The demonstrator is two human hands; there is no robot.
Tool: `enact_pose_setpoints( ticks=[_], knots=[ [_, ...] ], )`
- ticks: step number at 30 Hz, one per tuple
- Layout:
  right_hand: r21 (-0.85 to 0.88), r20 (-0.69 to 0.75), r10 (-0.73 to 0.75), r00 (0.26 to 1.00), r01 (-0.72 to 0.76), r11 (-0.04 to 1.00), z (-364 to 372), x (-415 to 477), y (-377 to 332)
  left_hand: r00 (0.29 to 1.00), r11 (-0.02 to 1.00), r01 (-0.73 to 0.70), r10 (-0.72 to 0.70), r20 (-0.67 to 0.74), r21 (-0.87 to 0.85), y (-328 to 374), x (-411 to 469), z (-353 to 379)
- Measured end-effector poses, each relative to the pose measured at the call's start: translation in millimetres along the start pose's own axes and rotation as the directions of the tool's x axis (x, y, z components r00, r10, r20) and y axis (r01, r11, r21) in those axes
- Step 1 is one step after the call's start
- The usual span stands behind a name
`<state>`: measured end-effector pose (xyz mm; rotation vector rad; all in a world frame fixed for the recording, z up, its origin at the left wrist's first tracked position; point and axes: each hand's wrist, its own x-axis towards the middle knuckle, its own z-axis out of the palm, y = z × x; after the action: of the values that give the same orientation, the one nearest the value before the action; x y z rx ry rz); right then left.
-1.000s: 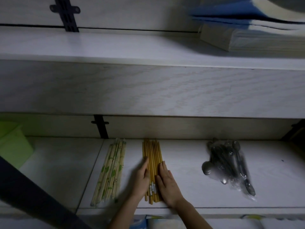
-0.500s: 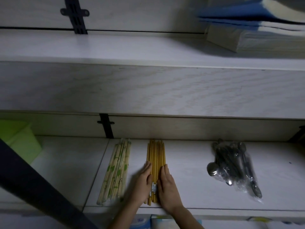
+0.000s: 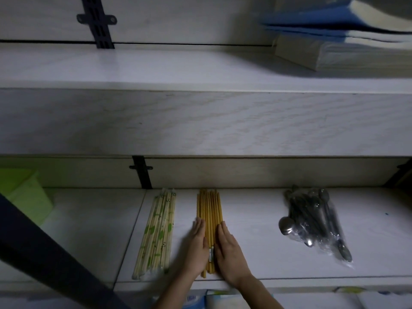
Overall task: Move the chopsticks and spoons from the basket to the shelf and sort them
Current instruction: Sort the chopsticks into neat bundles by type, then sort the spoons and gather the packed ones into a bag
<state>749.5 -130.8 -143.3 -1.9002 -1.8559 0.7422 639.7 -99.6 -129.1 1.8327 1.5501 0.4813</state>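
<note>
Both flat, fingers straight: left hand (image 3: 197, 246) & right hand (image 3: 229, 250) press in on either side of the yellow chopsticks (image 3: 209, 208), near the shelf (image 3: 256, 219) front edge. Nothing gripped. Sticks look light, stiff, smooth, apt to roll; best squeezed from both flanks mid-length, I'd say. Pale green-print chopsticks (image 3: 158, 230) lie just left. The bagged spoons (image 3: 312, 219) sit well apart on the right, prob. heavier, wrap slippery.

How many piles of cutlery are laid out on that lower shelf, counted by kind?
Chopstick piles: 2, the pale green-printed pile and the yellow pile
Spoon bags: 1, the clear spoon bag
Total: 3
</note>
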Motion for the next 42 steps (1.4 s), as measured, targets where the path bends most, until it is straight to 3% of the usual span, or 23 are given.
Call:
enact_pose_setpoints(
  ticks=[7,13,19,23,26,28,30,33,35,39,42],
  knots=[
    [0.089,0.009,0.014,1.0,-0.015,0.996,-7,1,0,1.0,0.999,0.011,-0.012,0.014,0.031,-1,4,-6],
    [0.199,-0.079,0.028,0.996,-0.012,0.98,-41,-5,11,0.979,0.996,-0.086,0.079,-0.189,-0.031,19,7,-16],
    [0.273,-0.259,0.11,0.96,-0.037,0.961,-96,-20,56,0.982,0.958,-0.157,0.125,-0.145,-0.241,57,29,10],
    [0.326,-0.356,0.172,0.919,-0.051,0.944,-138,-31,100,0.986,0.952,-0.155,0.134,-0.096,-0.263,92,37,47],
    [0.32,-0.329,0.154,0.932,-0.043,0.946,-169,-42,133,0.987,0.956,-0.148,0.127,-0.097,-0.252,116,40,82],
    [0.309,-0.3,0.154,0.941,-0.057,0.949,-187,-49,154,0.978,0.97,-0.178,0.156,-0.139,-0.165,128,43,106],
    [0.28,-0.289,0.14,0.947,-0.056,0.958,-202,-53,174,0.969,0.98,-0.174,0.187,-0.16,0.093,130,43,126],
    [0.256,-0.243,0.116,0.963,-0.051,0.965,-216,-55,197,0.952,0.86,-0.099,0.228,-0.204,0.5,113,37,137],
    [0.273,-0.229,0.116,0.966,-0.051,0.961,-221,-54,207,0.937,0.787,-0.052,0.252,-0.244,0.615,94,32,137],
    [0.331,-0.238,0.09,0.967,-0.007,0.943,-223,-52,215,0.947,0.573,-0.032,0.279,-0.158,0.819,67,20,124],
    [0.395,-0.236,0.081,0.968,0.019,0.919,-224,-47,211,0.941,0.568,-0.011,0.284,-0.184,0.823,56,15,110]
  ],
)
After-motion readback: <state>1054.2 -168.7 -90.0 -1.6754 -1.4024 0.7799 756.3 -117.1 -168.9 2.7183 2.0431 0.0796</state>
